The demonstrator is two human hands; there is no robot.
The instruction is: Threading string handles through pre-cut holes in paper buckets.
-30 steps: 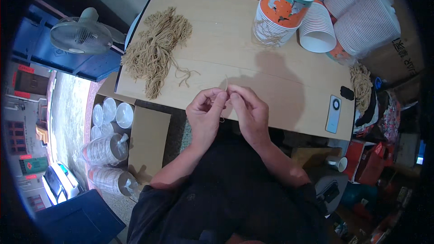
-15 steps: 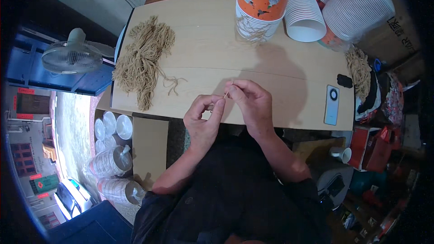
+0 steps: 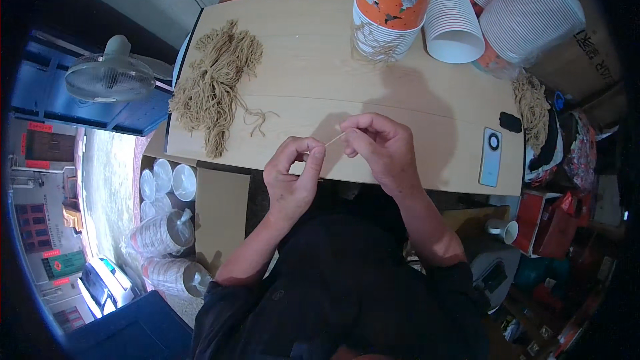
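Observation:
A short tan piece of string (image 3: 335,139) is stretched between my two hands above the table's near edge. My left hand (image 3: 293,172) pinches one end between thumb and forefinger. The other end is pinched by my right hand (image 3: 385,149), whose remaining fingers curl inward. To the left on the table lies a big loose bundle of tan cord (image 3: 217,83), with a few loose strands trailing off toward my hands. At the far side stands an orange and white paper tub stack (image 3: 390,17) with thin strands looped round its lower part.
White paper tubs (image 3: 455,30) lie stacked at the far right. A phone (image 3: 491,155) and a small black object (image 3: 510,122) rest near the right edge of the table (image 3: 300,53). More tan cord (image 3: 531,107) hangs there. A fan (image 3: 113,77) stands left; bagged tubs (image 3: 160,235) sit below.
My hands have moved apart, the left one a little leftward and the right one rightward. More of the string now shows between them, pulled straight.

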